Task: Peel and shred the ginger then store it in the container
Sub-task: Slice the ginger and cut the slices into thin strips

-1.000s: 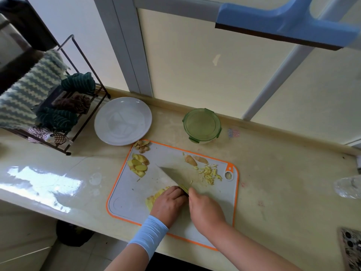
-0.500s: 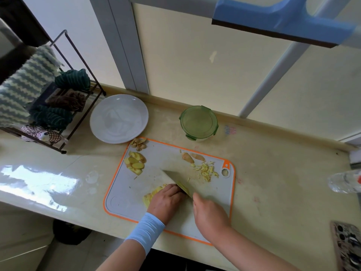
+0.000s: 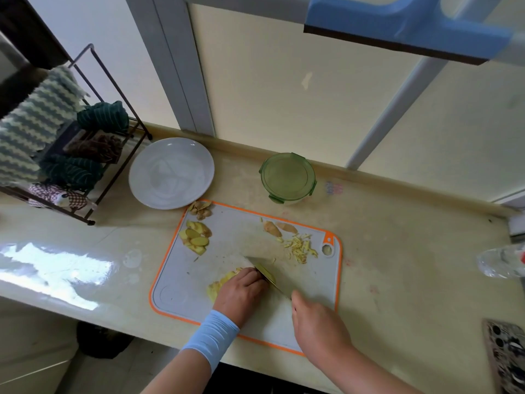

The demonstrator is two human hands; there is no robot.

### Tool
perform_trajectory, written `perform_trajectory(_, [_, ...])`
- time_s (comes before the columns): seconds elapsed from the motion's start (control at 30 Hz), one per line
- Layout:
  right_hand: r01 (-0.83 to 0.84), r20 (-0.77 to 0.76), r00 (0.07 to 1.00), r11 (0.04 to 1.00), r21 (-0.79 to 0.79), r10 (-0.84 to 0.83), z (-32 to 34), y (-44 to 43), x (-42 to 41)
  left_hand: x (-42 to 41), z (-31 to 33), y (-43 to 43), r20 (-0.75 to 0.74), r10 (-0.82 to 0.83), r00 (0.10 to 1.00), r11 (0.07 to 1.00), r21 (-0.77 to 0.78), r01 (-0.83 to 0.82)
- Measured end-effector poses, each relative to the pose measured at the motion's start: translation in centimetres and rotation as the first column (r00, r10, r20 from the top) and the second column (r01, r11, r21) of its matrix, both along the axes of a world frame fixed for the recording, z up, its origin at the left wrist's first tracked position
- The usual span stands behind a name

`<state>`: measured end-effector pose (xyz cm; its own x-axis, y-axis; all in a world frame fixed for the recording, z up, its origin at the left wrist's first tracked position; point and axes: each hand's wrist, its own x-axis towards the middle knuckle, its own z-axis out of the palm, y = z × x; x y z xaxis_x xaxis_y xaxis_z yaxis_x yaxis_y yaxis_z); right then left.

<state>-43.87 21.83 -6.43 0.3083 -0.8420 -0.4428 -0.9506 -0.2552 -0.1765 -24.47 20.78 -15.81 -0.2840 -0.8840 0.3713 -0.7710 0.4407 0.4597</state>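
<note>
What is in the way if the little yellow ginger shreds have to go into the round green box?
The green clip-on lid is on the round container, so it must come off first. The pale yellow ginger shreds lie at the right end of the grey, orange-rimmed cutting board, and the beige counter between them and the container looks bare.

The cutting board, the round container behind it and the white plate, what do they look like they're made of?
Cutting board: likely plastic, matte grey with a moulded orange rim and hang hole. Container: translucent green lid with snap clips, probably plastic; the base below is barely visible, so glass or plastic is open. Plate: glossy white with soft reflections, likely glazed ceramic, possibly melamine.
</note>
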Motion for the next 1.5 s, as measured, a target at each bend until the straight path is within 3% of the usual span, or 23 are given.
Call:
perform_trajectory(0.07, [-0.015, -0.051, 0.999, 0.999, -0.037, 0.013, -0.3, 0.1, -0.2, 0.0, 0.1, -0.1, -0.008, -0.008, 1.0, 1.0, -0.011, 0.008])
perform_trajectory(0.37, [-0.016, 0.085, 0.996, 0.999, -0.034, 0.019, -1.3, -3.4, 4.8, -0.2, 0.8, -0.1, -0.001, 0.011, 1.0, 1.0, -0.023, -0.011])
perform_trajectory(0.67, [0.0, 0.017, 1.0, 0.999, -0.052, 0.001, -0.8, 0.1, 0.3, 0.0, -0.1, 0.1, -0.033, 0.002, 0.999, 0.999, 0.036, -0.001])
perform_trajectory(0.97, [-0.018, 0.091, 0.996, 1.0, -0.022, 0.02, -1.5, -3.9, 5.7, 0.0, 0.2, 0.1, 0.01, 0.017, 1.0, 0.999, -0.027, -0.016])
perform_trajectory(1.1, [-0.005, 0.102, 0.995, 0.999, -0.054, 0.011, -1.1, -3.2, 4.2, 0.1, 0.0, 0.1, -0.014, 0.0, 1.0, 1.0, 0.001, 0.0])
perform_trajectory(1.33, [-0.027, -0.091, 0.996, 0.997, -0.067, 0.021, -1.0, 0.3, -0.2, 0.1, -0.3, 0.2, -0.028, -0.008, 1.0, 1.0, 0.028, 0.009])
perform_trajectory(1.5, [-0.009, 0.044, 0.999, 0.999, -0.04, 0.011, -1.8, -1.9, 2.9, 0.1, -0.6, 0.1, -0.042, -0.009, 0.999, 1.0, 0.024, 0.01])
